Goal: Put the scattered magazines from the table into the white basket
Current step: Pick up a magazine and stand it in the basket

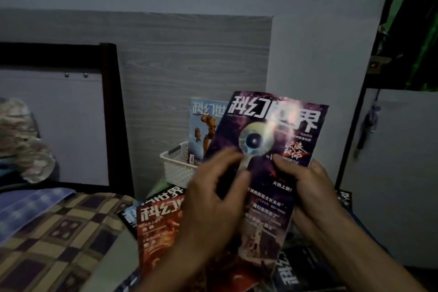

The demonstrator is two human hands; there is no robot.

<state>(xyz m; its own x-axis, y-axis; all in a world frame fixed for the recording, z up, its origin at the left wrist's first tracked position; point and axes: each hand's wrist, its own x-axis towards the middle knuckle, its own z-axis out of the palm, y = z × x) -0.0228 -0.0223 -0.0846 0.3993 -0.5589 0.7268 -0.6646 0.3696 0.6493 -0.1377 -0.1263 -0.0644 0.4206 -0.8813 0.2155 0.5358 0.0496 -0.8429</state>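
Note:
A purple magazine (272, 130) with an eye-like disc on its cover is raised upright in the middle of the view. My right hand (305, 187) grips its right edge, thumb on the cover. My left hand (213, 199) lies over its lower left part, fingers loosely curled against the cover. Behind it stands the white basket (176, 168), holding a pale blue magazine (203, 130) upright. On the table below lie a red magazine (158, 227), a dark one (163, 197) under it, and more dark magazines (301, 270) at the lower right.
A bed with a checked blanket (59, 232) and a dark frame (111, 114) is on the left. A grey wood-grain panel (177, 66) rises behind the basket. A white cabinet (398, 161) stands on the right.

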